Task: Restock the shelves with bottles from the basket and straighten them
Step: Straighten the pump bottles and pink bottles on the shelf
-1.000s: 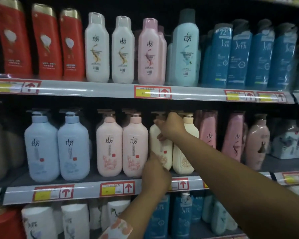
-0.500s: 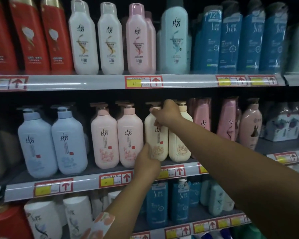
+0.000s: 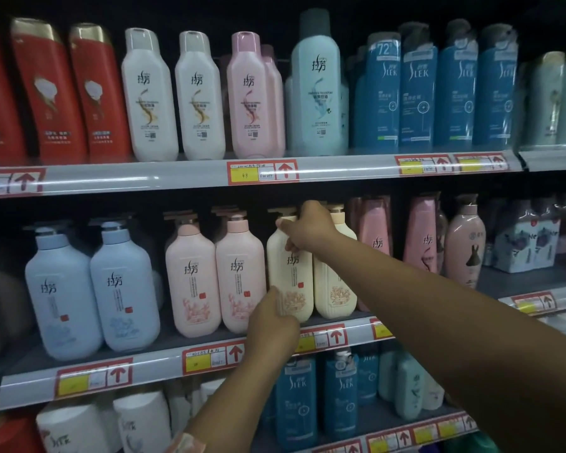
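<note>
Cream pump bottle [image 3: 290, 273] stands on the middle shelf [image 3: 164, 367], just left of its twin [image 3: 335, 289]. The right hand [image 3: 309, 228] grips its shoulder near the pump; the left hand [image 3: 272, 325] curls round its base. This looks like the straightening step: next, probably turn the label forward and line it up with the pink bottles [image 3: 216, 276] to the left. No basket is in view.
</note>
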Available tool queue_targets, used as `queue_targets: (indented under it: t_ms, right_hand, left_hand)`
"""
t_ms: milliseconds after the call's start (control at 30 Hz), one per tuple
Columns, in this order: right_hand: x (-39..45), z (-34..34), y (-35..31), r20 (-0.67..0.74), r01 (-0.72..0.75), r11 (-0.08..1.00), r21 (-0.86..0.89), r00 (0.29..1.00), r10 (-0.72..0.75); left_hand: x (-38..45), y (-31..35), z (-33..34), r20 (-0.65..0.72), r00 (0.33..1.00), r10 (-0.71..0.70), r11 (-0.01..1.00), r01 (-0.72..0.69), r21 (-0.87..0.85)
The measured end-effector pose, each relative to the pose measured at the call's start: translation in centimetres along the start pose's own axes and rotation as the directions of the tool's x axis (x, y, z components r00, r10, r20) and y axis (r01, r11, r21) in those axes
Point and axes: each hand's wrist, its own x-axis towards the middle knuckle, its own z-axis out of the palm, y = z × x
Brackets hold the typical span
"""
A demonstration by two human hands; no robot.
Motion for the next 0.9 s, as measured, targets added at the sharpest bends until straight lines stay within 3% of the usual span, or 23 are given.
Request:
queue_targets:
  t_ms: [200,367,533,667,800,900]
  right_hand:
    - [0.4,-0.3,0.2,0.023,0.006,0.998,-0.057,1.0,-0.004]
    - [-0.2,-0.5,0.5,0.039,0.03,0.995,-0.091,0.999,-0.026]
    - [-1.1,-0.5,0.5,0.058,0.041,0.993,-0.113,0.998,-0.034]
    - [-1.4,-0.7,0.7,0.083,0.014,0.999,-0.04,0.996,-0.01]
    - [-1.6,-1.1,1.5,0.075,-0.02,0.995,0.102,0.997,0.012]
    - [-3.3,-0.5,1.4,-0.071,0.033,0.977,0.212,0.997,-0.018]
  left_hand:
    - [-0.4,-0.1,-0.1,0.001,1.0,0.014,1.0,-0.014,0.021]
    - [-1.5,-0.3,0.5,0.034,0.99,0.135,0.97,-0.139,0.201]
    - [-2.3,-1.1,0.9,0.048,0.988,0.149,0.958,-0.156,0.242]
    - [-2.9,-1.3,-0.2,0.063,0.979,0.193,0.945,-0.202,0.257]
    - [-3.0,-1.2,-3.1,0.069,0.949,0.307,0.869,-0.309,0.385]
    - [-2.9,-1.6,-5.6,0.028,0.938,0.346,0.845,-0.325,0.424]
